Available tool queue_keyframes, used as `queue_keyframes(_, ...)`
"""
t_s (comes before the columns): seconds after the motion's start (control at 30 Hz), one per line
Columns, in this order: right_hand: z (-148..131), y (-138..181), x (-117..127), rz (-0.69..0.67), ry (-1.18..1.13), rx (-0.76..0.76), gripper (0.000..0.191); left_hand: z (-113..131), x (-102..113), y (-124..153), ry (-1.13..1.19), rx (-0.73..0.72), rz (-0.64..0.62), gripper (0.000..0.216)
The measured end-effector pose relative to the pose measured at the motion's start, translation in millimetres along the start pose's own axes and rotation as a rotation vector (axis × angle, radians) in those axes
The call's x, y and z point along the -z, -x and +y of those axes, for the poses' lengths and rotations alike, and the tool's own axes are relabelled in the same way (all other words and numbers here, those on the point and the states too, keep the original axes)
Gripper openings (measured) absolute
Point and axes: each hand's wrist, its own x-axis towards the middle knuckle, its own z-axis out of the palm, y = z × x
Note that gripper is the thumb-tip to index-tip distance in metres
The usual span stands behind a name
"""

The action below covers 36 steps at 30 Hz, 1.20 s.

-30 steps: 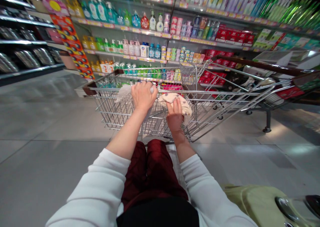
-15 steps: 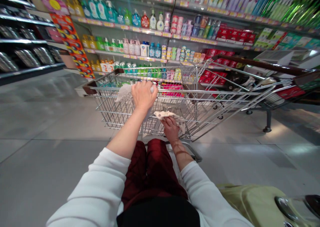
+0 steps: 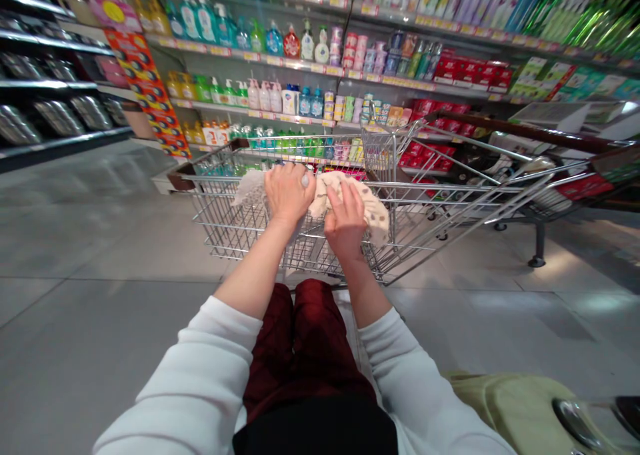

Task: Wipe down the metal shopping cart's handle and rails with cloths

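Observation:
A wire shopping cart [image 3: 235, 231] stands side-on before me, in front of my knees. My left hand [image 3: 287, 191] is closed over its near top rail. Out from the left side of that hand spreads a whitish textured cloth [image 3: 249, 188]; whether the fingers pinch it is hidden. A small pale round thing [image 3: 305, 180] shows by the left knuckles, too small to name. My right hand [image 3: 346, 221] presses a cream cloth with dark spots [image 3: 376, 215] onto the same rail, just right of my left hand. Its fingers are bent over the cloth, which drapes down the cart's side.
Behind the cart, shelves [image 3: 280, 61] hold rows of pump bottles, tubs and boxes. A second cart part with a dark handle [image 3: 540, 131] extends to the right. A greenish container [image 3: 510, 408] with a dark-and-clear lid stands at lower right. Shiny pans line the left shelves [image 3: 60, 81].
My right hand has risen with the spotted cloth from the cart's lower side wires to its top rail. My left hand has stayed in place.

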Motion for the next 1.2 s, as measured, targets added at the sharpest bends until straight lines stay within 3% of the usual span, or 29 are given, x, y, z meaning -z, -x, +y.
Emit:
queue_keyframes(0.1,-3,2,-18,-0.075,0.017,0.031,0.052,1,1,0,-0.011,0.001,-0.01,0.032)
queue_keyframes(0.23,2,29,-34,-0.253,-0.003,0.015,0.051,1,2,0,-0.012,0.001,-0.011,0.031)
queue_keyframes(0.53,4,97,-33,-0.463,-0.059,0.061,0.045,0,0,0,0.009,-0.009,0.01,0.031)
queue_keyframes(0.8,-7,76,-16,-0.554,-0.133,-0.152,0.042,0,0,0,-0.001,-0.003,-0.011,0.034)
queue_keyframes(0.9,-1,59,-6,-0.492,-0.268,-0.34,0.039,1,-1,1,0.001,-0.008,-0.007,0.034)
queue_keyframes(1.03,9,24,16,-0.228,-0.275,-0.515,0.045,1,-1,2,-0.008,-0.007,0.012,0.033)
queue_keyframes(1.13,10,-6,29,-0.032,-0.182,-0.451,0.05,1,-1,2,0.011,0.003,0.007,0.032)
queue_keyframes(1.2,7,-20,30,0.029,-0.125,-0.338,0.046,1,-1,2,0.033,0.005,0.001,0.032)
